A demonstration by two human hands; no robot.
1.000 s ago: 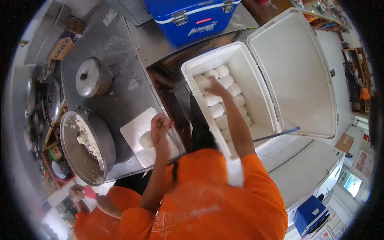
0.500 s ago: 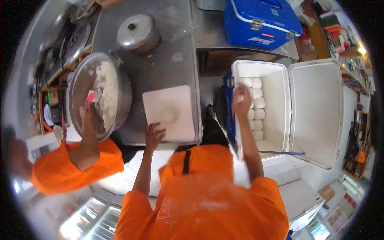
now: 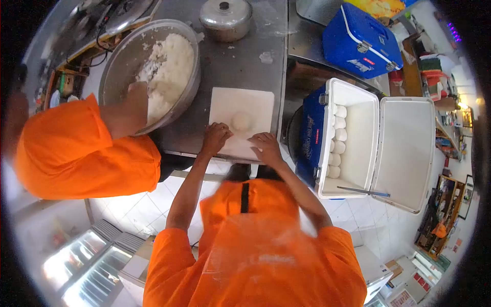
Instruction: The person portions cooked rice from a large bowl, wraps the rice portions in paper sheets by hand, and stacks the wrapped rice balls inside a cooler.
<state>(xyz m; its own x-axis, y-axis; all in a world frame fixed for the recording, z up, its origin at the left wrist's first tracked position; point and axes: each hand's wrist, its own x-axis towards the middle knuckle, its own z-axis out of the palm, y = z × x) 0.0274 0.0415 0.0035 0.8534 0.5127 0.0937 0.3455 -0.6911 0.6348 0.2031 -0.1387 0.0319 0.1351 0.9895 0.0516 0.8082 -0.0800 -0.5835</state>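
A stack of square white sheets lies on the metal table, with a round pale mound in its middle. At the near left part of the sheets, my left hand is closed, its fingertips pinching the sheet's edge. Opposite it, my right hand has bent fingers at the near right edge, closed on the same sheet beside the mound. What lies under the fingertips is partly hidden.
To the left, a co-worker's arm reaches into a big metal pot of white rice. A lidded pot stands behind. At right, an open cooler holds several white rounded bundles; a closed blue cooler sits beyond.
My right hand has moved from the open cooler back to the white sheets, next to my left hand. The co-worker's arm now reaches deeper into the pot. My view has shifted left.
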